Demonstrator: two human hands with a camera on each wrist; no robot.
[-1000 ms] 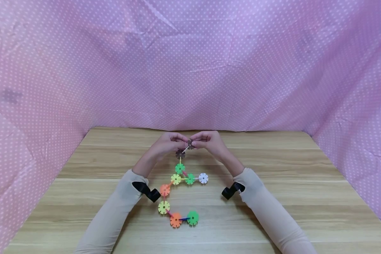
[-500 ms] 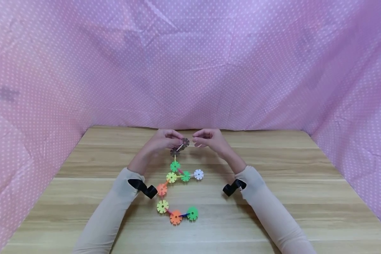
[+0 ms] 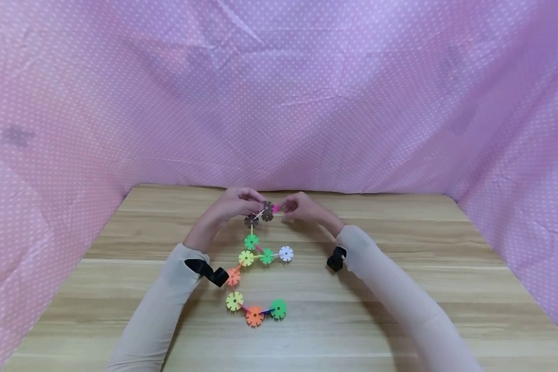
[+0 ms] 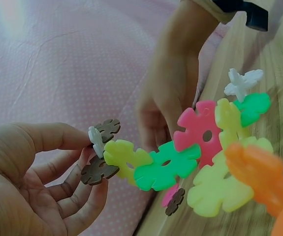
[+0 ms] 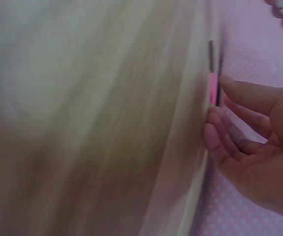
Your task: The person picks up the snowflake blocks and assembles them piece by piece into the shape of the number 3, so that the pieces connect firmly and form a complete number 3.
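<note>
My left hand (image 3: 234,202) pinches a white snowflake disc (image 4: 96,141) between two brown snowflake discs (image 4: 99,170), at the far end of a chain of notched plastic discs. From there the chain runs on through yellow (image 4: 127,160), green (image 4: 167,166) and orange discs towards the front. My right hand (image 3: 304,207) is beside a loose pink disc (image 3: 276,208), its thumb and fingertips apart around it in the right wrist view. A small brown disc (image 4: 175,202) lies against the pink one, on the table near its back edge.
The chain's near end, an orange disc (image 3: 254,315) and a green disc (image 3: 278,309), rests on the wooden table (image 3: 400,268). A white disc (image 3: 285,253) ends a side branch. Pink dotted cloth (image 3: 279,103) hangs behind the table.
My right hand has let go of the chain's end brown disc, moved away, then come down beside the loose pink disc. My left hand has drawn the chain slightly left.
</note>
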